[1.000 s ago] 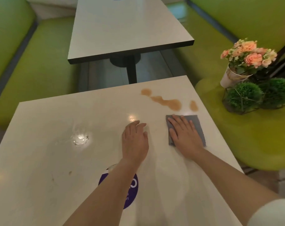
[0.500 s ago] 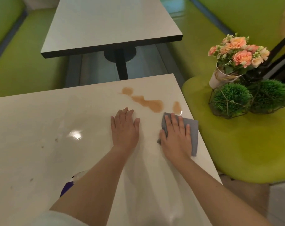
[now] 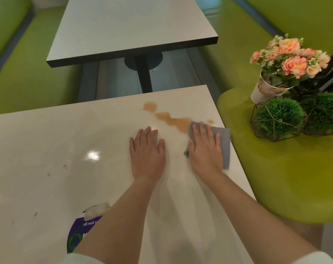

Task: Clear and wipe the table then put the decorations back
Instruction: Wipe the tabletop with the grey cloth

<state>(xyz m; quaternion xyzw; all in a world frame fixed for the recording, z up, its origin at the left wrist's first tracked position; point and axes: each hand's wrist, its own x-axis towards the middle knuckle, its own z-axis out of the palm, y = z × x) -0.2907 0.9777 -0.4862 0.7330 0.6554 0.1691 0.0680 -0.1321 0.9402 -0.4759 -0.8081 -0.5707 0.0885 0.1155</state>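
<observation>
Grey square cloth [image 3: 221, 141]: thin, soft, light, lying flat near right edge of glossy cream table [image 3: 47, 149], pressed under right hand [image 3: 204, 149] with straight fingers, nothing clenched. Best pressed with whole palm, likely to bunch otherwise. Brown spill [image 3: 171, 119] touching cloth's far corner. Left hand [image 3: 146, 153] flat on bare surface beside. Edge just right of grip; open room leftward.

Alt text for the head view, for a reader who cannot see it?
Right hand presses a grey cloth flat at the edge of a brown spill on the table; left hand rests flat beside it. Flowers sit on the green seat.
</observation>
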